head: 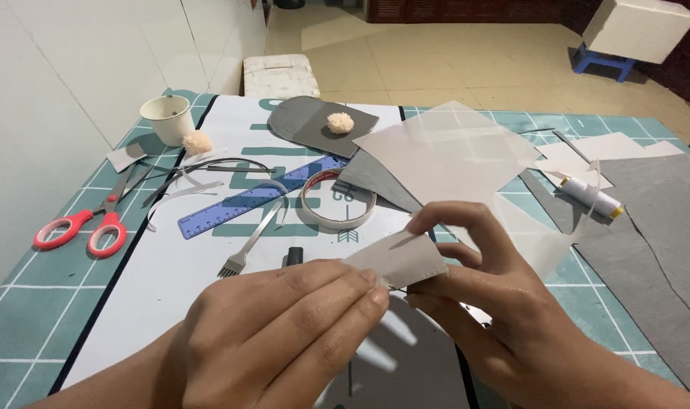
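Both my hands hold a small grey folded piece of felt (400, 260) at the middle of the view, just above the table. My left hand (277, 333) pinches its near left edge with fingertips together. My right hand (496, 303) grips its right end, thumb on top and fingers curled below. A thin translucent sheet (538, 246) hangs by my right hand; whether the fingers hold it I cannot tell. Under my hands lies a grey rounded felt piece (405, 363).
On the green cutting mat (27, 318) lie red-handled scissors (84, 229), a blue ruler (261, 195), a tape roll (337, 198), a metal pronged tool (246, 246), a white cup (168, 117), two cream pompoms (340, 122), grey felt sheets (663, 227) and a white thread spool (593, 197).
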